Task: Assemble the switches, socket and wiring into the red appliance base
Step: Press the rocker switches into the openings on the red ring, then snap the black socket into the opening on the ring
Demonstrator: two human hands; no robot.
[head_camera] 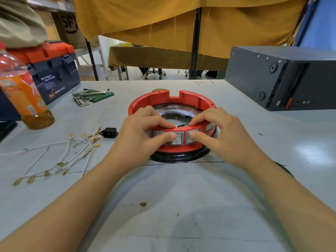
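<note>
The round red appliance base (163,99) stands on a black rim in the middle of the table, open side up, with a metal plate inside. Grey square switches (177,140) sit in its near wall. My left hand (143,130) grips that wall, fingers curled over the top edge and thumb pressing a switch face. My right hand (216,130) grips the wall the same way, its thumb on the neighbouring switch (190,138). The black socket (109,132) lies on the table left of the base. White wires (72,153) with brass terminals lie spread further left.
An orange drink bottle (25,95) stands at the left edge, with a blue and orange toolbox (52,70) behind it. Hex keys (85,98) on a green holder lie at the back left. A black computer case (283,77) fills the back right.
</note>
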